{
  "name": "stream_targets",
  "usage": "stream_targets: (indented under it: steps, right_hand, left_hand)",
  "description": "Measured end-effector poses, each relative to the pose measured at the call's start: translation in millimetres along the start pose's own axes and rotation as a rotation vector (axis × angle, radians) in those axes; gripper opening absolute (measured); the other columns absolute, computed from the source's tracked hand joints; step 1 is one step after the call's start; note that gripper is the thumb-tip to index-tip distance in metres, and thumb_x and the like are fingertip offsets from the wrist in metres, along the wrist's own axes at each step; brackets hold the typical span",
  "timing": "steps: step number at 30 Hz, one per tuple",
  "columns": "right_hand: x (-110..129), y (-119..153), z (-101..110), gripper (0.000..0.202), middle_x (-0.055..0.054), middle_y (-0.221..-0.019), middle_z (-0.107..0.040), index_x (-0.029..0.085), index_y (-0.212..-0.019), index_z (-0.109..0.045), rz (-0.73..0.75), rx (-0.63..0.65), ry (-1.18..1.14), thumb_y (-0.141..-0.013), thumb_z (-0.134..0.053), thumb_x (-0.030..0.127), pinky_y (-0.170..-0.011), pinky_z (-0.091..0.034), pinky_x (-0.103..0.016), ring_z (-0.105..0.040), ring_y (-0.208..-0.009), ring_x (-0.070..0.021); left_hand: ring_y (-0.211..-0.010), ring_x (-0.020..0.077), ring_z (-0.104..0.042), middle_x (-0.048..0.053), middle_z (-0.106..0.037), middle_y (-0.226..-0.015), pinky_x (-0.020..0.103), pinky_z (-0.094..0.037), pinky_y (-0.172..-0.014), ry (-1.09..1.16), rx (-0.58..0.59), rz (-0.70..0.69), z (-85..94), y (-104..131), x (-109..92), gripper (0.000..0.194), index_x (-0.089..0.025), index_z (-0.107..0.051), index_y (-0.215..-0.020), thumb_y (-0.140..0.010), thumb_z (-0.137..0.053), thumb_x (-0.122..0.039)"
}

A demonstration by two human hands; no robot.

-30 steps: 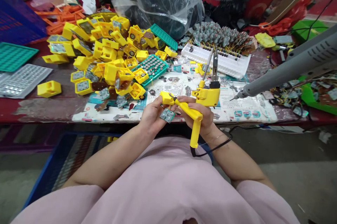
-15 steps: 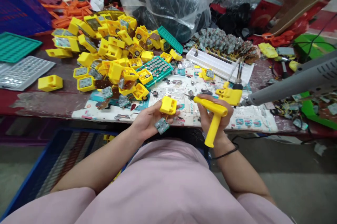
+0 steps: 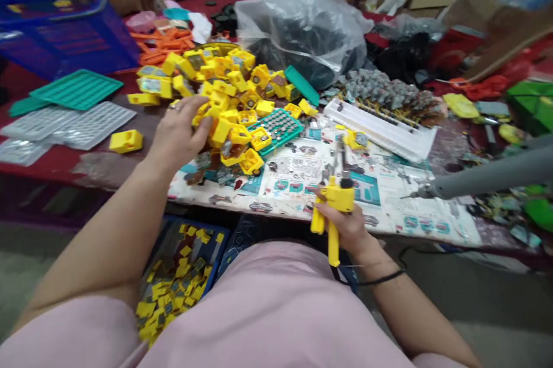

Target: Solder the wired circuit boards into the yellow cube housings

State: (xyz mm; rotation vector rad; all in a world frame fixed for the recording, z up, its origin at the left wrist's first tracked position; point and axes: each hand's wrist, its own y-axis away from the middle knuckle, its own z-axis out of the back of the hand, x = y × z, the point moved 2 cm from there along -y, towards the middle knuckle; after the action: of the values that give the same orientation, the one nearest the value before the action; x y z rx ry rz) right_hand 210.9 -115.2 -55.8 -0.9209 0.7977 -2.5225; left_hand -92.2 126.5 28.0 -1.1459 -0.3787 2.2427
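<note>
My left hand [image 3: 179, 132] reaches over the left side of a heap of yellow plastic housings [image 3: 224, 83], its fingers apart against the pieces. No piece is plainly gripped in it. In my right hand [image 3: 345, 221], near the table's front edge, is a yellow glue gun [image 3: 337, 198] with its metal tip pointing up and away. A green tray of small round cells [image 3: 280, 129] lies at the right of the heap. Beyond the gun, one yellow housing [image 3: 356, 139] with a grey part rests on the printed sheet [image 3: 298, 166].
A white rack [image 3: 380, 135] with many grey parts stands at the back right. From the right reaches a grey pole-like tool [image 3: 475, 181]. Further left are a blue basket [image 3: 73, 40] and a green tray [image 3: 78, 90]. Below the table, a blue crate [image 3: 216, 258] holds yellow pieces.
My left hand has moved left to the heap, and the housing it held is gone from it. The gun in my right hand has turned upward. The view has shifted, showing the crate below.
</note>
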Motion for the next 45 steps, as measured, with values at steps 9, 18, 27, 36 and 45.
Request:
stream_targets:
  steps: [9, 18, 27, 36, 45]
  right_hand:
    - [8.9, -15.5, 8.6, 0.029, -0.008, -0.102, -0.072, 0.02, -0.119, -0.062, 0.109, 0.069, 0.227, -0.091, -0.056, 0.015, -0.077, -0.062, -0.033, -0.069, -0.092, -0.0209]
    - [2.6, 7.9, 16.3, 0.054, -0.015, -0.127, -0.069, 0.021, -0.14, -0.045, 0.029, -0.266, 0.123, -0.089, -0.058, 0.011, -0.097, -0.061, -0.041, -0.068, -0.119, -0.0247]
    - [-3.4, 31.6, 23.6, 0.057, -0.016, -0.127, -0.07, 0.02, -0.14, -0.045, -0.032, -0.353, 0.252, -0.087, -0.062, 0.011, -0.097, -0.062, -0.042, -0.067, -0.121, -0.026]
    - [-5.4, 16.8, 39.2, 0.052, -0.012, -0.129, -0.068, 0.026, -0.137, -0.052, 0.026, -0.219, 0.262, -0.089, -0.056, 0.007, -0.093, -0.063, -0.041, -0.069, -0.117, -0.0267]
    - [-19.6, -8.2, 28.4, 0.039, -0.01, -0.11, -0.068, 0.025, -0.119, -0.064, -0.034, 0.105, 0.355, -0.09, -0.048, 0.006, -0.083, -0.062, -0.039, -0.069, -0.101, -0.026]
  left_hand:
    - [-0.146, 0.0398, -0.031, -0.005, -0.039, -0.161, 0.062, -0.034, -0.073, -0.216, -0.092, -0.112, -12.2, 6.5, -27.4, 0.047, -0.046, -0.043, -0.144, -0.099, -0.047, -0.059]
    - [-0.126, 0.0378, -0.053, 0.016, -0.065, -0.126, 0.054, -0.029, -0.117, 0.166, 0.456, -0.188, -164.1, -31.2, -109.3, 0.026, -0.018, -0.075, -0.103, -0.086, -0.059, -0.03]
    - [-0.138, 0.0442, -0.038, 0.025, -0.058, -0.136, 0.056, -0.017, -0.12, 0.174, 0.659, -0.093, -281.3, -67.6, -149.6, 0.067, -0.004, -0.056, -0.135, -0.074, -0.074, -0.024]
    - [-0.087, 0.0201, -0.069, 0.008, -0.071, -0.102, 0.031, -0.053, -0.078, 1.164, 0.551, 0.839, -186.6, -30.7, -127.5, 0.038, -0.015, -0.063, -0.118, -0.084, -0.058, -0.03]
    - [-0.08, 0.0237, -0.074, 0.011, -0.077, -0.092, 0.034, -0.056, -0.072, 1.475, 0.562, 1.195, -125.6, 59.3, -95.8, 0.028, -0.014, -0.068, -0.105, -0.09, -0.049, -0.029]
